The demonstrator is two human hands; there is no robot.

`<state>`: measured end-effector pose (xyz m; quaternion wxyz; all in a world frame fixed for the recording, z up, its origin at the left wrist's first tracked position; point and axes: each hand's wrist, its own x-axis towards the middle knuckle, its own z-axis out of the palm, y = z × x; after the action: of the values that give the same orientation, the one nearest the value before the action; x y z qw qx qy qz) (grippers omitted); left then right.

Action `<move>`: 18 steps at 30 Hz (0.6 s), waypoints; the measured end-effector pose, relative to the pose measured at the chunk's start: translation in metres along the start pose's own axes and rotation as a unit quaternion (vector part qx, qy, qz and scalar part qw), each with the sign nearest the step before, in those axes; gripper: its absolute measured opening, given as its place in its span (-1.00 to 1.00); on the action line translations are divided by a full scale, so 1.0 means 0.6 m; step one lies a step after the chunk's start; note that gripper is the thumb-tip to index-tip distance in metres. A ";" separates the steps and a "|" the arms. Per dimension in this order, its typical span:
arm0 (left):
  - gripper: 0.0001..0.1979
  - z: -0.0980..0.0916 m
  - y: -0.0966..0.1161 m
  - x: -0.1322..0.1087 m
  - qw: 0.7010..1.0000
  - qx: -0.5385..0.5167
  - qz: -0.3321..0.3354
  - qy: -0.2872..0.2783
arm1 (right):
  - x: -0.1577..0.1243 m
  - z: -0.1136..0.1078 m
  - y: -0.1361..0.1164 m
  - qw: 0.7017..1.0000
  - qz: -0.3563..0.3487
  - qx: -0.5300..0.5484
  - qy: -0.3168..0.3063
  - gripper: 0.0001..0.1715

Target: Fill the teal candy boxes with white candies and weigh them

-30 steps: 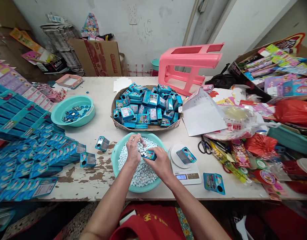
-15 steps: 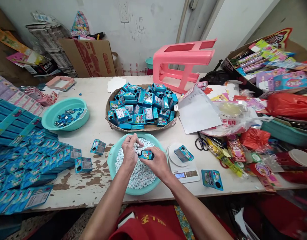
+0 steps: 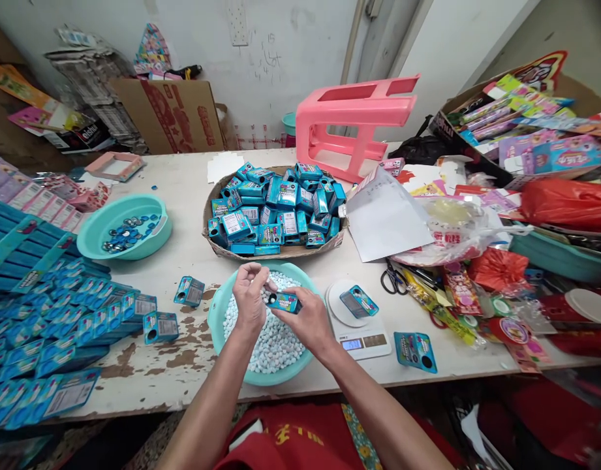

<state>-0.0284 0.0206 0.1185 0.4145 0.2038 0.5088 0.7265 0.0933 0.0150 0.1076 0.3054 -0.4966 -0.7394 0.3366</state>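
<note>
My right hand (image 3: 307, 320) grips a small blue candy box (image 3: 284, 302) with a dark round hole at its left end. Close by that hole, the fingers of my left hand (image 3: 250, 297) are curled together around white candies, mostly hidden by the fingers. Both hands are over a turquoise basin (image 3: 216, 321) filled with small white candies (image 3: 275, 346). To the right, another blue box (image 3: 359, 301) lies on a white kitchen scale (image 3: 366, 344) with a lit display.
A cardboard tray (image 3: 209, 241) heaped with blue boxes stands behind the basin. On the left are a turquoise bowl (image 3: 92, 241) of shiny blue caps and rows of boxes (image 3: 50, 326). Scissors (image 3: 394, 279), a loose box (image 3: 416, 352) and a pink stool (image 3: 307, 130) are rightward.
Fewer white candies show at my left fingers, which have closed in more. The held box's hole is now more visible. The whole view has shifted slightly.
</note>
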 end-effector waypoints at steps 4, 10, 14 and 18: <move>-0.76 -0.002 -0.002 0.000 1.000 -0.019 0.017 0.007 | 0.003 0.008 0.006 1.000 -0.002 0.001 0.005 -0.65; -0.87 -0.001 0.000 -0.003 0.998 0.014 -0.039 -0.044 | 0.009 0.015 0.006 1.000 -0.005 0.008 -0.012 -0.62; -0.83 0.003 0.027 -0.025 0.994 0.042 -0.028 -0.092 | 0.009 -0.005 -0.009 0.999 -0.005 0.046 -0.018 -0.67; -0.88 0.016 0.107 0.026 0.980 0.137 0.050 -0.137 | 0.006 -0.014 0.003 0.997 0.002 0.071 0.025 -0.62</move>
<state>-0.0558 0.0298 0.1787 0.4117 0.3809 0.5311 0.6351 0.0999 0.0205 0.1117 0.3579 -0.4837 -0.7045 0.3763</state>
